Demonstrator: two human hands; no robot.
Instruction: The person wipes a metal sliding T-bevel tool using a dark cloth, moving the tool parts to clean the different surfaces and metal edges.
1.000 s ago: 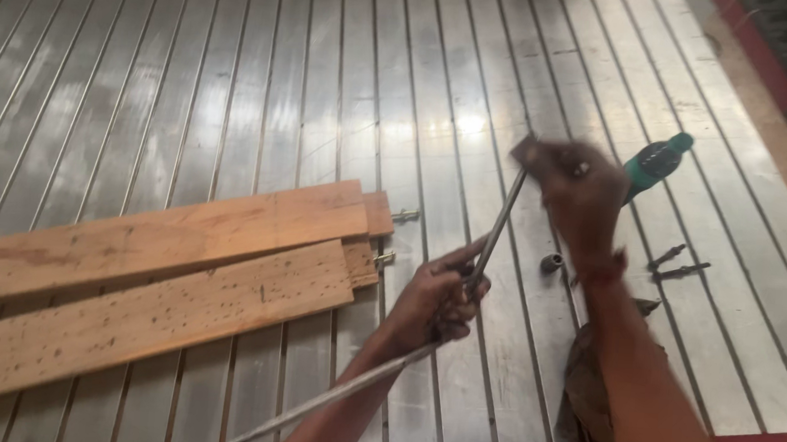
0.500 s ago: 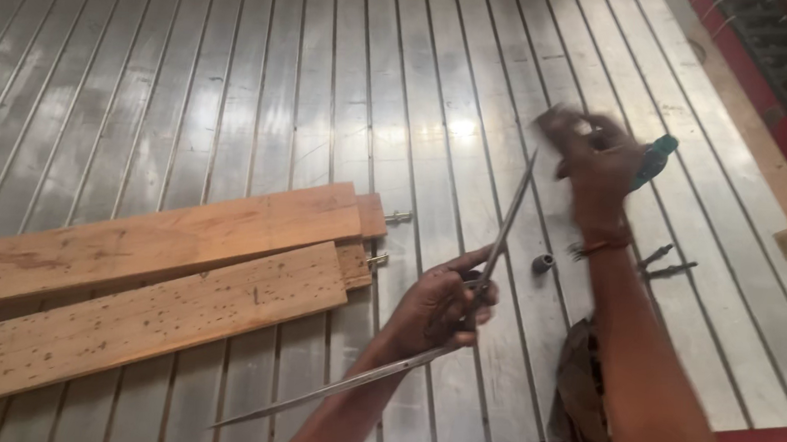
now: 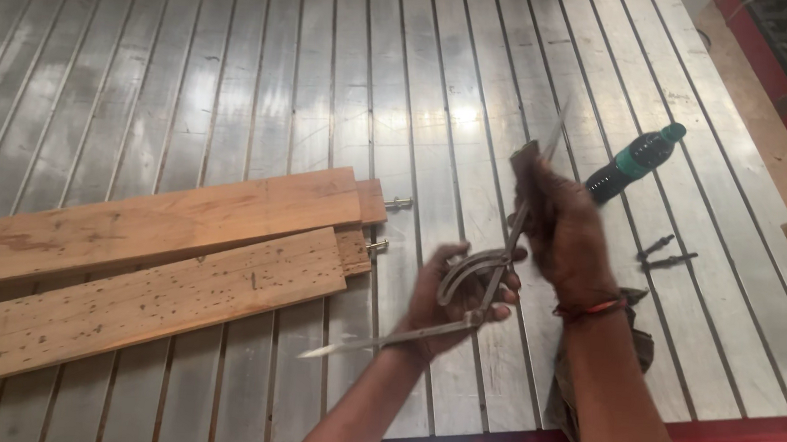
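I see left hand [image 3: 448, 297] gripping metal divider [image 3: 471, 285] | right hand [image 3: 562, 227] clasping its upper leg | planks [image 3: 155, 252] beside

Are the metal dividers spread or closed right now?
Spread. The dividers have one leg pointing left from the left hand, the other rising through the right hand.

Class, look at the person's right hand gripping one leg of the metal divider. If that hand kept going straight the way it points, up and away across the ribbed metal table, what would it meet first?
Probably nothing: beyond the right hand only bare ribbed table shows. The green-capped bottle lies off to the right of that line, though depth is hard to judge.
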